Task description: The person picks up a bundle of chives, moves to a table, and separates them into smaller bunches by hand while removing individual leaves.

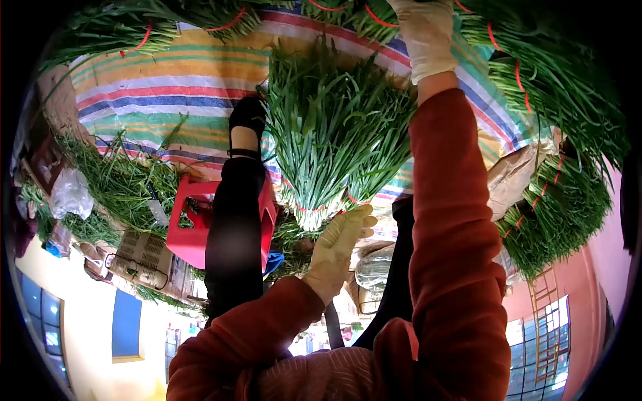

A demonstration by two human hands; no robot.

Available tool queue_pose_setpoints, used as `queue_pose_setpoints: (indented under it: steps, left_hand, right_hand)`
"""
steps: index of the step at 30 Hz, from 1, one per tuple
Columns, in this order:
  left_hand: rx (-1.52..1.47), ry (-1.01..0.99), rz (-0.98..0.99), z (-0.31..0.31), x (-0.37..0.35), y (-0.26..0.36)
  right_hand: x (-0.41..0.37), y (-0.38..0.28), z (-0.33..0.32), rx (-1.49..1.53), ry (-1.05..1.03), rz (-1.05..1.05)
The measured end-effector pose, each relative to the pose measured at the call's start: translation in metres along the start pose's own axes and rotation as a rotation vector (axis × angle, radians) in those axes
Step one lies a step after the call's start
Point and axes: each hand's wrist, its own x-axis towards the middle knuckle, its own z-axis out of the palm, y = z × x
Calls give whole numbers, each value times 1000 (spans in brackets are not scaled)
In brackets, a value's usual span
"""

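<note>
My left hand, in a pale glove, has its fingers stretched out just below the pale stem ends of a leafy green bundle. Nothing shows in it. A red band goes around the bundle's stems, and a second banded bundle lies against its right side. Both rest on a striped sheet. My right hand, also gloved, reaches to the top edge, beside more banded greens. Its fingers are cut off by the frame, so its grip cannot be made out.
Banded greens are heaped at the right. A red plastic stool stands beside my black-clad leg. Loose greens, a knife-like blade and a clear plastic bag are at the left.
</note>
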Motion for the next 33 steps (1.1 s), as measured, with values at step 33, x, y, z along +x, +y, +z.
queue_pose_setpoints:
  steps: [33]
  left_hand:
    - [348,88,-6,3,25,-30]
  right_hand:
    - [-374,255,8,482,-205,884]
